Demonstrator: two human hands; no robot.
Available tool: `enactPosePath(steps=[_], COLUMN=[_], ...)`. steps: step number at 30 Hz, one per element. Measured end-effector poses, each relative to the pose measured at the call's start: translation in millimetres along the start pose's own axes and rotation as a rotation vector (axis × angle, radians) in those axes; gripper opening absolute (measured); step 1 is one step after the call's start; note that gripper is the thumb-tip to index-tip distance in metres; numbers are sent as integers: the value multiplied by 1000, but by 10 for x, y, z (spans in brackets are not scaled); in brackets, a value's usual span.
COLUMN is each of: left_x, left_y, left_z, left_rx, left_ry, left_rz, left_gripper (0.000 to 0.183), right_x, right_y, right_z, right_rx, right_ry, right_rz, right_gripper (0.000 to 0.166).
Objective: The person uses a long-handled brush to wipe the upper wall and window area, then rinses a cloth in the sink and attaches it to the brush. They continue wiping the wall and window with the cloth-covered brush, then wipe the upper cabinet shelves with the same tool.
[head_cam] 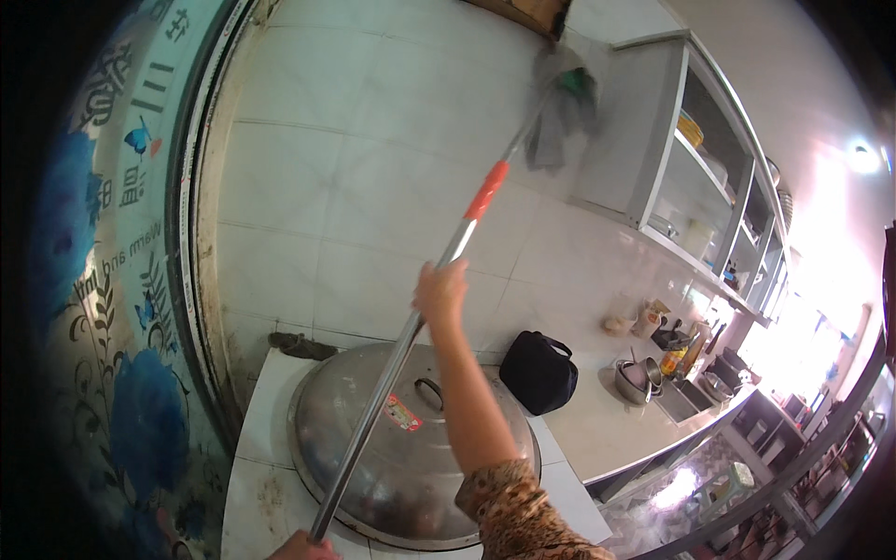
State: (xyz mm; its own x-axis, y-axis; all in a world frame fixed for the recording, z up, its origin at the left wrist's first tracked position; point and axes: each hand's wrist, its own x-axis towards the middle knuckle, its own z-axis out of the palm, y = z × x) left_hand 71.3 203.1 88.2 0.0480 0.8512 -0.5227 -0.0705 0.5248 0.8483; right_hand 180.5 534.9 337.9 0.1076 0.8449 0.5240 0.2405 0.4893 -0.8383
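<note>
A long metal mop pole [386, 364] with an orange-red section runs diagonally from the bottom of the view up to the right. My right hand [441, 294] is closed around its middle, just below the orange part. At the bottom edge, my left hand [305, 546], partly cut off by the frame, grips the lower end. A blurred grey cloth mop head [549, 133] with a green part is at the far end, against or close to the white tiled wall [413, 168], beside the wall cabinet. Whether it touches the wall I cannot tell.
Below the pole, a large domed metal lid [448, 483] covers much of the tiled stove top [262, 448]. A black bag [537, 372] stands beside it. Right are a counter with bowls [633, 383], a sink [682, 400] and a glass-fronted wall cabinet [623, 126]. A patterned sliding door [119, 280] borders the left.
</note>
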Motion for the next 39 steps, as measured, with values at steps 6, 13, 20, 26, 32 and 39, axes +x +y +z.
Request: enactPosePath(steps=[6, 13, 20, 26, 32, 39], left_x=[-108, 524, 477, 374, -138, -662], left_y=[-1314, -552, 1328, 826, -415, -1235], left_z=[-270, -46, 573, 457, -261, -615], left_rx=[-2, 273, -62, 386, 485, 504], left_ry=[-35, -89, -244, 125, 240, 281], left_rz=[45, 121, 123, 470, 314, -63], left_gripper=[20, 24, 27, 24, 25, 36], right_x=[-1063, 184, 1535, 1115, -327, -1554], right_y=[-8, 863, -345, -152, 408, 680], right_z=[-25, -546, -1020, -903, -456, -197], right_rx=[159, 660, -174, 461, 600, 505], right_ry=[-249, -244, -198, -112, -129, -112], right_rz=[118, 264, -414, -106, 40, 292], right_gripper=[29, 30, 12, 15, 12, 9])
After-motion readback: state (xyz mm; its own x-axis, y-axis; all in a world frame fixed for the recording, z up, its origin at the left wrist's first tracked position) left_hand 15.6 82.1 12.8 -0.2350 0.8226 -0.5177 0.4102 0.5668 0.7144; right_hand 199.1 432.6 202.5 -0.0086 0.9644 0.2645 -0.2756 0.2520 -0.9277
